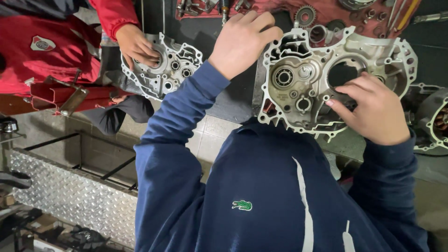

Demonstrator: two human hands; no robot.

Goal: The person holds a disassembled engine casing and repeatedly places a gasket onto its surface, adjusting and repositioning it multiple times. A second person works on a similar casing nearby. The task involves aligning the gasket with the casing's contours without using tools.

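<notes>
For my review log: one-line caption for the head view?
Left hand on the bench edge, right hand on a metal engine case; a red-sleeved person's hand holds another case.

engine case half (336, 79) | grey cast aluminium | flat on bench | bearings showing

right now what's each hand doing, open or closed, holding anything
left hand: curled, resting on the top left edge of the silver cast-metal engine case half.
right hand: fingers curled at its large round opening; grip cannot be told.

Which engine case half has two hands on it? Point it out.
The large engine case half in front of the navy-sleeved person: left hand on its upper left edge, right hand beside its big round opening. The smaller case half has one.
</notes>
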